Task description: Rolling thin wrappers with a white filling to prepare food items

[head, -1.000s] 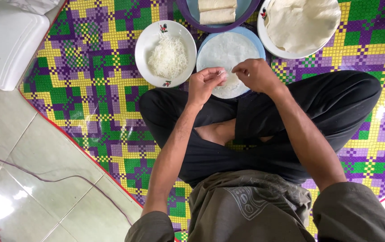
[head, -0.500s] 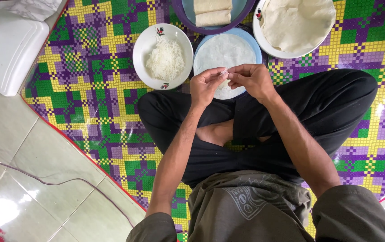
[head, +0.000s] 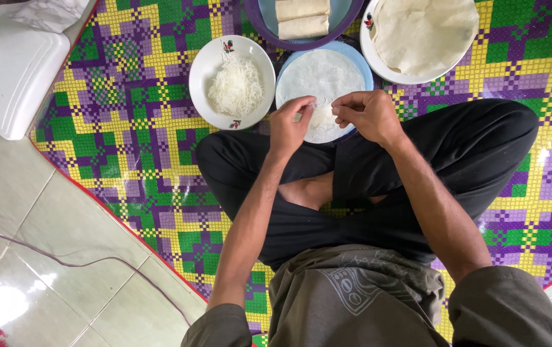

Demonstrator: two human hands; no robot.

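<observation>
A woven mat (head: 128, 128) in purple, green and yellow covered the floor. On it sat a blue plate (head: 367, 72) bearing a thin white wrapper (head: 321, 74), beside a white bowl of noodles (head: 234, 83). Left hand (head: 290, 125) and right hand (head: 369, 114) pinched noodle strands over the wrapper's near edge.

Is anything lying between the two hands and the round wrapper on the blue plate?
Nothing visible does. The left hand and right hand are already over the near edge of the wrapper on the blue plate, fingertips at a small bit of filling there.
</observation>
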